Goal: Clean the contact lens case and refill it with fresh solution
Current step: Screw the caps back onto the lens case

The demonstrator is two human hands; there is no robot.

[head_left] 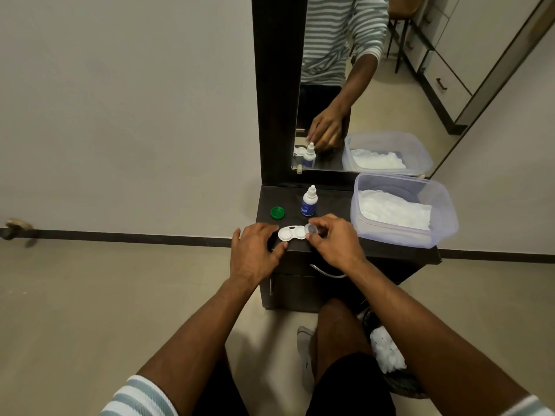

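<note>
Contact lens case (pixel 291 233) at the front edge of a dark dressing-table top (pixel 330 199), between both hands. The left hand (pixel 255 250) steadies the case, its fingers spread and nearly straight, with the thumb tip touching the near rim of the left well. The right hand (pixel 333 238) pinches a clear cap (pixel 311 229) between thumb and forefinger, at the right well; whether the cap is coming off or going on cannot be told. The green cap (pixel 277 212) lies apart on the table top to the left, so the left well stands open. The case is white, a figure-of-eight of two shallow round wells; no liquid can be made out in them. The solution bottle (pixel 309 201), white with a blue label, stands upright just behind the case, its nozzle cap on. A clear plastic tub (pixel 444 217) holding white tissue sits to the right. Judged progress: early to middle; refilling and recapping appear to remain.
</note>
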